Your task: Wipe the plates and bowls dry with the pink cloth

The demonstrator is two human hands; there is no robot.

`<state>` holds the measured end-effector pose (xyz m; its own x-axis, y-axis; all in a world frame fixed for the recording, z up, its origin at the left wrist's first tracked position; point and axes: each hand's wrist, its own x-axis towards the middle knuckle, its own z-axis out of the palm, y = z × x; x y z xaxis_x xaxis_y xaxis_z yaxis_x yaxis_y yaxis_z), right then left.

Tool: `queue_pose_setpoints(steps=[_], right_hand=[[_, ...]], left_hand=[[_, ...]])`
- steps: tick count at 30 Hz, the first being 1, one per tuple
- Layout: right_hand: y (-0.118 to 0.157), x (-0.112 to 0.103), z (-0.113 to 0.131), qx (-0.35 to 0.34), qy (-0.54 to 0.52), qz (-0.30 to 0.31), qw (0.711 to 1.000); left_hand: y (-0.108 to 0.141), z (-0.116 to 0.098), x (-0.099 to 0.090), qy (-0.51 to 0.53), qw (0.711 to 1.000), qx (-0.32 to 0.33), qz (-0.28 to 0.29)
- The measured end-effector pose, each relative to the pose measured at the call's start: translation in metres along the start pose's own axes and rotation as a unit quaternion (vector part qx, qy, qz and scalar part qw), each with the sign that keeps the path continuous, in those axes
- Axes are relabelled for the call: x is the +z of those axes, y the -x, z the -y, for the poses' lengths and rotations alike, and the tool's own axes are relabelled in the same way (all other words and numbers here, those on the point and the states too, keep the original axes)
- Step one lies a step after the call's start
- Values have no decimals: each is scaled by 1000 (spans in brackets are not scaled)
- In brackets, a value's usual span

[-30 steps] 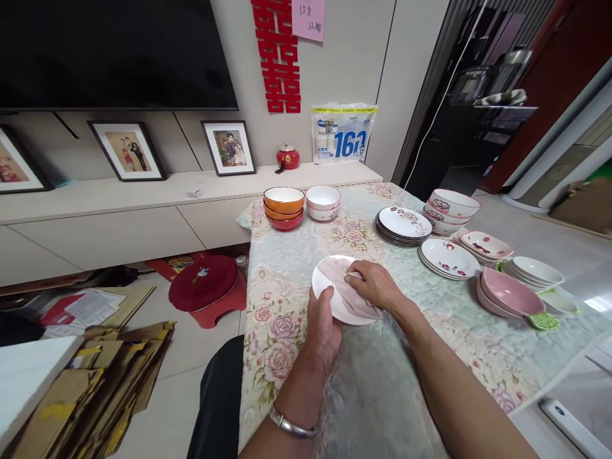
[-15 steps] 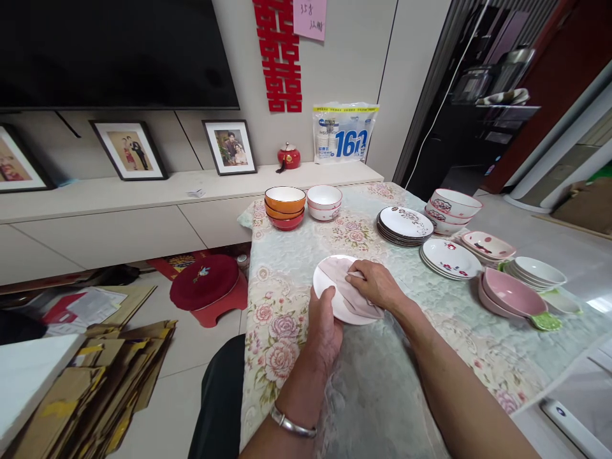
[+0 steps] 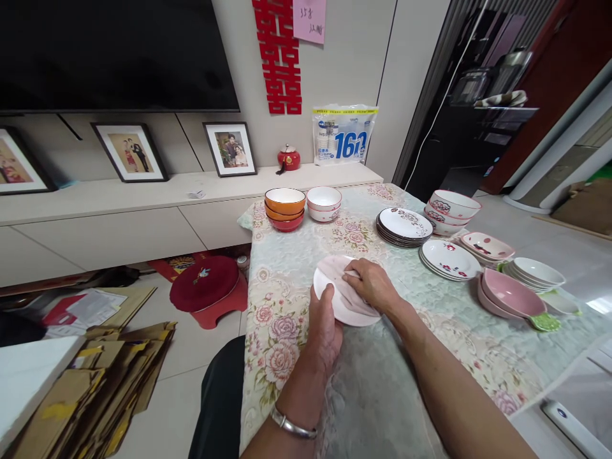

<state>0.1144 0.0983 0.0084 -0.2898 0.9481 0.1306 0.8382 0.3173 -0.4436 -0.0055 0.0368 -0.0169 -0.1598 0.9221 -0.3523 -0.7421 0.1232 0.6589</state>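
Observation:
A white plate [image 3: 324, 280] is held over the near part of the table, gripped at its left rim by my left hand [image 3: 325, 322], thumb on top and fingers underneath. My right hand [image 3: 373, 285] presses a pale pink cloth [image 3: 338, 268] onto the plate's face, its fingers curled around a fold of it. The cloth covers much of the plate. To the right lie a stack of white plates with red flowers [image 3: 449, 258] and a stack of dark-rimmed plates [image 3: 405, 224].
Orange and red bowls [image 3: 285, 207] and white bowls [image 3: 324, 203] stand at the table's back left. At the right are pink-rimmed bowls [image 3: 452, 210], pink dishes [image 3: 507, 294] and small white bowls [image 3: 538, 273]. A red stool [image 3: 205, 290] and flattened cardboard [image 3: 95, 389] are on the floor at left.
My right hand has slid slightly left and up across the plate with the cloth. My left hand keeps its grip on the rim.

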Motion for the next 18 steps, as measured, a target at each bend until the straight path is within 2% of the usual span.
queue_pose_setpoints(steps=[2, 4, 6, 10, 12, 14, 18], right_hand=[[-1, 0, -2, 46, 45, -19, 998], [0, 2, -2, 54, 67, -30, 996], [1, 6, 4, 11, 45, -32, 998], [4, 14, 17, -132, -64, 3, 989], [4, 13, 18, -149, -82, 16, 985], [2, 10, 14, -108, -66, 4, 992], [-2, 4, 0, 41, 28, -39, 998]], left_hand=[[1, 0, 0, -13, 1000, -4, -12], [3, -1, 0, -18, 1000, -5, -13], [4, -2, 2, -15, 1000, -1, 1], [6, -5, 6, 7, 1000, 9, 14], [6, -6, 6, 12, 1000, 9, 17], [5, -4, 6, 8, 1000, 9, 26], [4, 0, 3, -23, 1000, 5, 17]])
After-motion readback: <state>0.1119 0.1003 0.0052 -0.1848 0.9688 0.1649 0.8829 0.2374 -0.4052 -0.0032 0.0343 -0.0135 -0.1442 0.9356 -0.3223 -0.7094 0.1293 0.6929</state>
